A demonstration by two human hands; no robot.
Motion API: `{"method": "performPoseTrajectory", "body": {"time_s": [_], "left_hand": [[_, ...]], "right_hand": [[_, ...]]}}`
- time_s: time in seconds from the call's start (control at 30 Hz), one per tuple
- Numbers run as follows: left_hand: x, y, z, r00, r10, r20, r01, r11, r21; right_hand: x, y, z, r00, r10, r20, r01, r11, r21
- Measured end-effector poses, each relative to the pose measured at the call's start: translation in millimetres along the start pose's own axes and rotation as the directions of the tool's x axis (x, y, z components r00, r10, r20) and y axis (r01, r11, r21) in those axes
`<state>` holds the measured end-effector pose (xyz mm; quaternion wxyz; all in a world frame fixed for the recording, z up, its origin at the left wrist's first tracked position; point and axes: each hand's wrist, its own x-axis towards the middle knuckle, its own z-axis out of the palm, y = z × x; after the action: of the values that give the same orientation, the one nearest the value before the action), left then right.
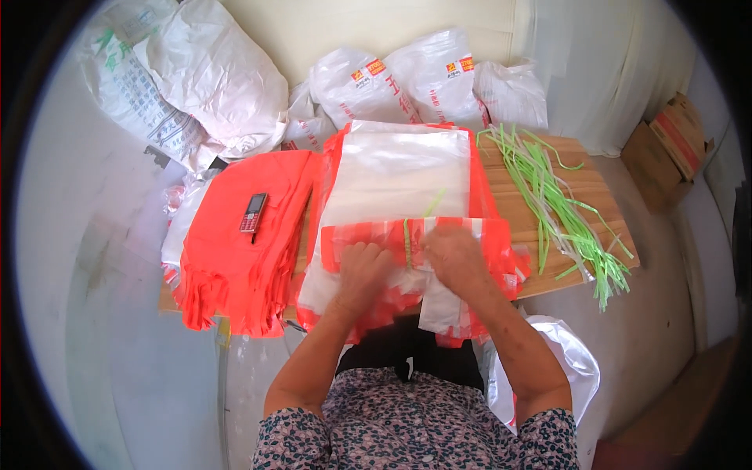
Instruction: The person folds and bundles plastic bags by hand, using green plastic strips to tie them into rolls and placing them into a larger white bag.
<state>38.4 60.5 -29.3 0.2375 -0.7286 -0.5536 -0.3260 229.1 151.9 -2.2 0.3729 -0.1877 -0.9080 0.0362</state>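
Note:
A folded bundle of red and clear-white plastic bags [358, 235] lies across the stack of white and red plastic bags [405, 170] in front of me. A thin green plastic strip [407, 244] runs over the bundle between my hands, and a green end sticks up beyond it. My left hand [365, 276], fingers curled, is at the bundle's near side, left of the strip. My right hand [457, 258] is over the bundle right of the strip, blurred by motion. Whether either hand grips the strip or the plastic is hidden.
Red bags [247, 252] are piled at the left, with a keypad mobile phone [254, 212] on top. Green and clear strips [558, 205] lie on the wooden tabletop [599, 194] at right. Stuffed white sacks [217, 76] stand behind; a cardboard box [658, 158] sits far right.

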Motion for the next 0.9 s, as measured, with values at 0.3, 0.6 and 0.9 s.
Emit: {"method": "performPoseTrajectory", "body": {"time_s": [0.3, 0.6, 0.9], "left_hand": [[-13.0, 8.3, -25.8, 0.982, -0.107, 0.155, 0.095, 0.992, 0.082], [35.8, 26.1, -80.6, 0.924, -0.372, 0.092, 0.378, 0.924, -0.063], [39.9, -20.9, -85.6, 0.804, -0.063, 0.591, 0.163, 0.980, -0.117]], "right_hand": [[25.7, 14.9, -29.4, 0.889, 0.295, 0.350, -0.296, 0.954, -0.054], [5.7, -29.0, -33.6, 0.978, 0.199, 0.063, -0.187, 0.968, -0.166], [-9.1, -50.1, -44.3, 0.987, 0.163, -0.002, -0.157, 0.946, -0.283]]}}
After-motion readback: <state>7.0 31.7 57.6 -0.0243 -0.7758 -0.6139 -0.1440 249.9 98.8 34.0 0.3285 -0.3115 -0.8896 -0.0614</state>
